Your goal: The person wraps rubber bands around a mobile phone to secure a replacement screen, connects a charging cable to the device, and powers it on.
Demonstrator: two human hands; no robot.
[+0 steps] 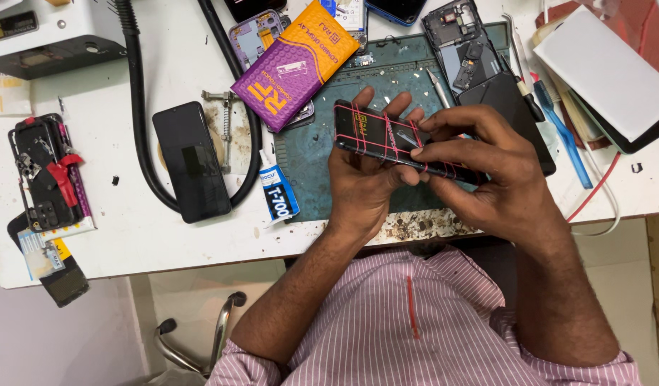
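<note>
I see both hands over the near edge of the green work mat (322,154), holding a dark phone (386,139) that is wrapped crosswise in red rubber bands (444,169). My left hand (361,182) cups the phone from beneath, its fingers curled up over the far edge and its thumb along the near side, so the grip is closed around the left part of the phone. My right hand (487,168) covers the right part, with the fingers bent over the top and the thumb pressed against the near edge; the fingertips pinch at the bands or the phone's edge, though I cannot tell exactly which. The phone is held tilted, just above the mat and not resting on it. On the white bench (129,229) to the left lies a second black phone (190,161) face up, partly ringed by a thick black hose (140,107). A purple and orange flat package (297,64) sits at the far left corner of the mat, and a small blue and white glue tube (278,194) lies just beside the mat's near left corner. At the far left edge of the bench is an opened phone frame (47,175) with a red part on it. To the far right of the hands lies another opened phone (461,43), with a blue-handled tool (562,136) and a white flat box (605,71) farther right.
</note>
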